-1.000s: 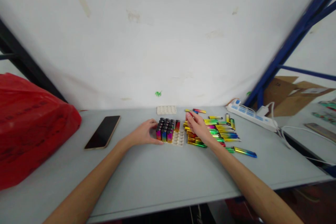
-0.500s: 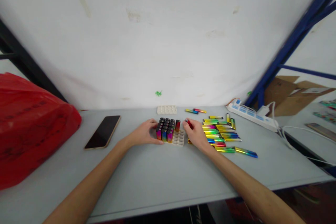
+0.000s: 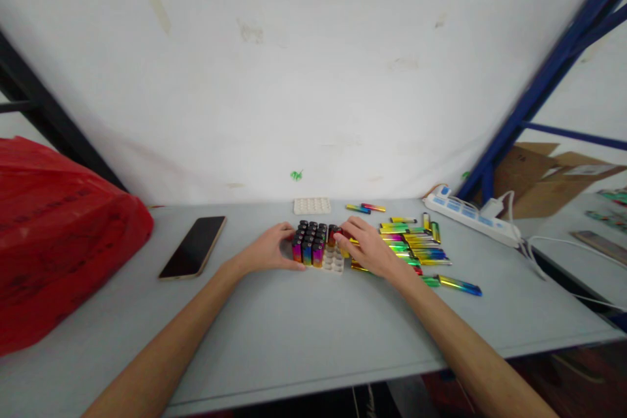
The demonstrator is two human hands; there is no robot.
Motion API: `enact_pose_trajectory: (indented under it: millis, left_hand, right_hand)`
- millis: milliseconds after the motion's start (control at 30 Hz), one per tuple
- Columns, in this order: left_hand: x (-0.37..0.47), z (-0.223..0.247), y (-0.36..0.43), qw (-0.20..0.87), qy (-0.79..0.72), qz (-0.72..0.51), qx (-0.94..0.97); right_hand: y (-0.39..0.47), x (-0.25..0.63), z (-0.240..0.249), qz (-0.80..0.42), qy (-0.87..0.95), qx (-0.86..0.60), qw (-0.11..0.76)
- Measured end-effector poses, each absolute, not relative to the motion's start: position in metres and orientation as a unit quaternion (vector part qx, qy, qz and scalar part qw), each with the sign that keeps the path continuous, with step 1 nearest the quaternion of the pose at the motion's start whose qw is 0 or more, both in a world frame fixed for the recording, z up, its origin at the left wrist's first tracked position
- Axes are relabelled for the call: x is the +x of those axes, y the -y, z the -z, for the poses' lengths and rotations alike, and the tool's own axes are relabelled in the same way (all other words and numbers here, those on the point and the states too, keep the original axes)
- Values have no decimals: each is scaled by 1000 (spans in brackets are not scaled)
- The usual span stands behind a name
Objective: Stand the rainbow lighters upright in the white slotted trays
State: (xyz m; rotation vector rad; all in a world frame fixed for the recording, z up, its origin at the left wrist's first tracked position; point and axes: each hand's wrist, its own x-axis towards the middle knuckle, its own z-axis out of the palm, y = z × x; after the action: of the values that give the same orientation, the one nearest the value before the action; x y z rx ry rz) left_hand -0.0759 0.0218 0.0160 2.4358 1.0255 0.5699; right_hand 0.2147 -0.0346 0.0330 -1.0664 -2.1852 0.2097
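1. Left hand (image 3: 271, 247): thumb and fingers spread at left end of white tray (image 3: 333, 264).
2. Standing lighters (image 3: 308, 245), in tray: likely light, stiff, slick; best held near black tops.
3. Right hand (image 3: 367, 245): seems to pinch a lighter (image 3: 337, 230) at tray's far right.
4. Loose lighters (image 3: 416, 248), flat on surface (image 3: 294, 333): may slide; lift mid-body.

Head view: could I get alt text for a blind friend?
The left hand curves around the left end of a partly filled white tray of upright lighters, and the right hand is at its right side. Loose lighters lie to the right on a grey table; a phone lies left.
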Motion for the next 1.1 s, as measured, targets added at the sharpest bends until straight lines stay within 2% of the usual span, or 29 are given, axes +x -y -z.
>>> enact_pose_trajectory:
  millis: [233, 400, 600, 733, 833, 933, 1100]
  left_hand:
    - [-75, -18, -20, 218, -373, -211, 877]
    - [-75, -17, -20, 217, -375, -216, 875]
    - [-75, -17, -21, 212, -368, -211, 880]
    - [-75, -17, -21, 218, -371, -217, 876]
    - [-75, -17, -21, 225, -376, -217, 872]
    - [-75, -18, -20, 227, -382, -209, 871]
    - [-76, -17, -21, 227, -378, -203, 875]
  right_hand:
    - [32, 215, -25, -87, 834, -431, 334]
    - [32, 214, -25, -71, 861, -427, 266]
    - [31, 207, -23, 15, 845, -488, 218]
    - [22, 220, -21, -16, 822, -504, 265]
    - [1, 245, -18, 21, 786, -540, 302]
    - [-28, 269, -16, 47, 777, -576, 249]
    - [-63, 278, -13, 53, 767, -633, 94]
